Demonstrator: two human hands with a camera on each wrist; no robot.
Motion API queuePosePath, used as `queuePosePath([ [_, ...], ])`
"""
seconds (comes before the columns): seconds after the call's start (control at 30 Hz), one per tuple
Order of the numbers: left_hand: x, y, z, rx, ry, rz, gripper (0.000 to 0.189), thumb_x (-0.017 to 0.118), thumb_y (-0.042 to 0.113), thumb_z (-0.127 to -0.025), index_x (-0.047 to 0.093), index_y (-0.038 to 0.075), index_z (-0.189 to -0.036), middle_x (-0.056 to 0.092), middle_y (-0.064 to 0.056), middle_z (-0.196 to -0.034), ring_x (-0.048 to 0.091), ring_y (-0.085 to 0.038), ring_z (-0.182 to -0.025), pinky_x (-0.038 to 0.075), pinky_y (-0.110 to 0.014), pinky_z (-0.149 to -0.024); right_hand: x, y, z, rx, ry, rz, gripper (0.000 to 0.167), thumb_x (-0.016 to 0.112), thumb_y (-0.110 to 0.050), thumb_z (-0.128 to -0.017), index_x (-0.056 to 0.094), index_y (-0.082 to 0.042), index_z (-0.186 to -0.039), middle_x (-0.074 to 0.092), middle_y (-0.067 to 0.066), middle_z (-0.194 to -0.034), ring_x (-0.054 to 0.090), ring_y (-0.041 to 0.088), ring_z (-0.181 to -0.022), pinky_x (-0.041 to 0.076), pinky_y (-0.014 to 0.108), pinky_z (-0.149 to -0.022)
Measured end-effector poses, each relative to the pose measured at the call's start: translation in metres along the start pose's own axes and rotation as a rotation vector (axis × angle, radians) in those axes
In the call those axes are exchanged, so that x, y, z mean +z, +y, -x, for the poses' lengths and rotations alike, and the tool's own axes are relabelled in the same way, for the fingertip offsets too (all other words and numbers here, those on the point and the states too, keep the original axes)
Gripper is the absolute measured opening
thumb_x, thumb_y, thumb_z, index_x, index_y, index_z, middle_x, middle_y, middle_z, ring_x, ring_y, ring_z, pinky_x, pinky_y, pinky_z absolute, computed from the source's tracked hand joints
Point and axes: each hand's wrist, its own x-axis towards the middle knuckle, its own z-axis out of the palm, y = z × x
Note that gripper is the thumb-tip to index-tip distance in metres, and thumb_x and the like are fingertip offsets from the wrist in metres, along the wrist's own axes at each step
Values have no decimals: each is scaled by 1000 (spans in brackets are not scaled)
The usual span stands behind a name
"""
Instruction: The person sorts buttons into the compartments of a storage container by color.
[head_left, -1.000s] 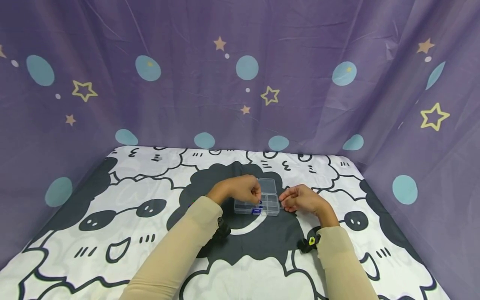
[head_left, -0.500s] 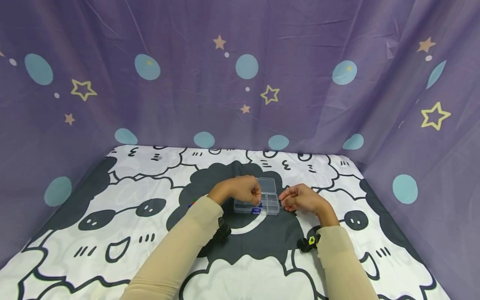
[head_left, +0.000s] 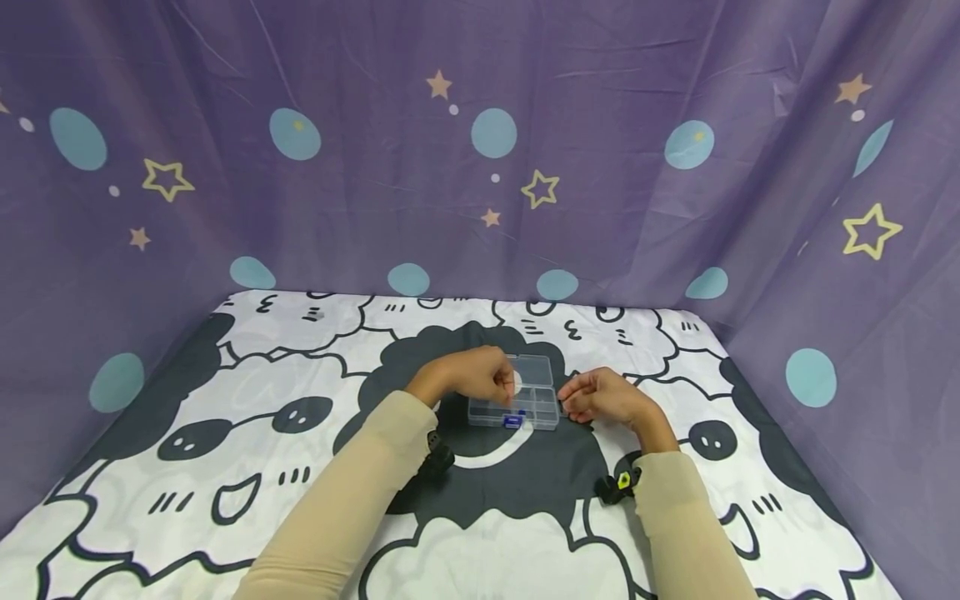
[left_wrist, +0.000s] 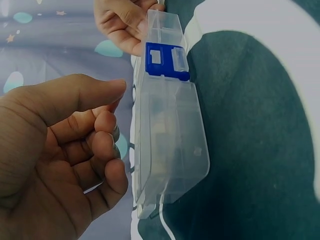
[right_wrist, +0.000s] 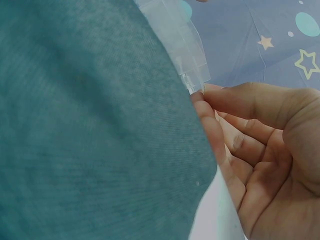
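Nearest, two beige fabric sleeves [head_left: 352,492] are reaching forward and converging on a shallow, clear plastic box [head_left: 545,408] with compartments, which is lying between the two hands. At its front edge a bright blue plastic latch [left_wrist: 167,61] is showing, with a tiny blue bit [head_left: 522,412] just behind it, too small to make out. The box is looking light and thin-walled, probably stiff but slightly springy; its smooth faces could be slippery, and its hinge is likely the fragile part. The short end walls are seeming the safest place to take hold, and the latch the best purchase for a fingertip.

The right hand [head_left: 606,398] is pinching the box's right end between thumb and forefinger, its other fingers curling loosely below. The left hand [head_left: 478,375] is hovering over the left part of the box, wrist arching and fingers bending softly down; it is gripping nothing visible, thumb resting close to forefinger.

Farther back, the flat, clear lid [head_left: 532,369] is standing open behind the base, its tilt hard to judge. Black-and-white cartoon-printed cloth [head_left: 487,550] is spreading underneath, and beyond, a star-printed purple curtain [head_left: 360,192] is hanging.
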Motion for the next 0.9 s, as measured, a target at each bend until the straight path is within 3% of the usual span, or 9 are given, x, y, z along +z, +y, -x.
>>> queuePosePath([
  [0.27,-5,-7,8,-10,16,-24,11,70,6,-93,77,11,-86,64,6,-71,44,-7,-58,40,-24,-57,-1,1,-1,0,-3,9,20,67,1,-94,69,10,-112,74,10,-90,69,18,-77,59,33,-72],
  [0.6,-12,-20,24,-30,26,-17,10,71,8,-95,78,10,-89,70,-3,-77,45,-8,-58,39,-24,-57,-1,1,-1,-5,-10,4,20,66,1,-94,68,10,-112,73,10,-90,69,18,-78,59,33,-73],
  [0.9,-19,-31,42,-52,41,-9,11,71,9,-95,77,11,-87,68,2,-75,45,-8,-57,39,-25,-56,0,2,-1,-9,-14,-10,20,66,3,-93,68,11,-111,73,10,-89,68,18,-77,59,33,-72],
])
